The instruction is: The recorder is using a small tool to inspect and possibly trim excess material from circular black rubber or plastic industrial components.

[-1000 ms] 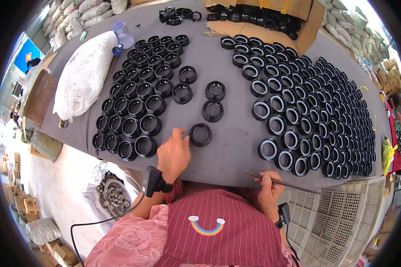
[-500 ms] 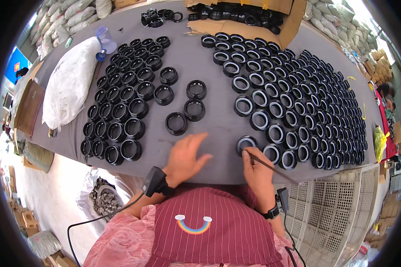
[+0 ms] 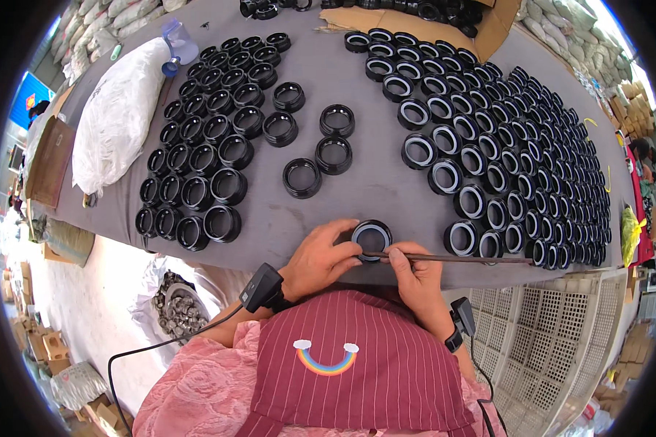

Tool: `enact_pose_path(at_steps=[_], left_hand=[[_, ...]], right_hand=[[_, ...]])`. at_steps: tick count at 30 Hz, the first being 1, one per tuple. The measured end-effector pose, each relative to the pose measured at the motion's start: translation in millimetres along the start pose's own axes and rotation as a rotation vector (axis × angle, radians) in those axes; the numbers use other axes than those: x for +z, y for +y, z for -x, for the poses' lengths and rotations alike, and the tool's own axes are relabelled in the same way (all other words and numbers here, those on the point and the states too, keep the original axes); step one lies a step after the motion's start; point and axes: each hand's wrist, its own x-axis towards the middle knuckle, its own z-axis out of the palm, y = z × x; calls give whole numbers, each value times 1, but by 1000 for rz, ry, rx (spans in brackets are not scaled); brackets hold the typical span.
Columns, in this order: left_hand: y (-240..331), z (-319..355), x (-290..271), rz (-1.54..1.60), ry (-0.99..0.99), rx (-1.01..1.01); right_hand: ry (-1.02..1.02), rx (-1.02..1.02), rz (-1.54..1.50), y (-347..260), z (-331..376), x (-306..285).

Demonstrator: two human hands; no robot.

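Close to the table's front edge, my left hand [image 3: 319, 255] grips the left side of a black ring [image 3: 372, 224] with a pale grey inner band. My right hand [image 3: 419, 282] is closed around a thin dark rod [image 3: 474, 258], which lies nearly level and sticks out to the right. The rod's left tip meets the lower part of the ring; exactly where it touches is hard to make out. Beyond my left hand stand loose black rings without the pale band, the nearest being one plain ring [image 3: 302, 178].
Rows of plain black rings [image 3: 229, 186] stand at left, and a large group of grey-banded rings [image 3: 463, 238] fills the right. A white sack [image 3: 116, 116] lies far left; a cardboard box [image 3: 497, 33] of black parts sits at the back. Plastic crates [image 3: 539, 320] stand below right.
My left hand has come right and closed on the ring, which has moved left. The rod has swung from slanting to nearly level. The whole view has shifted slightly.
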Motion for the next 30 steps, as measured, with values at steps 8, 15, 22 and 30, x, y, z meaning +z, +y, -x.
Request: enact_pose_path(at_steps=[8,15,22,30], left_hand=[[1,-5,-2,-52,0,44],[-2,-6,-4,-20,-20,42],[-2,-5,-2,-47,66,88],[4,-12,-13,241,92,-256]], right_hand=[[-73,-68,365,-17,-13,-13],[97,-356,434,-14,-29,6],[-63,-403,447,-6,-22,7],[361,-71,-180,-4,11,-8]])
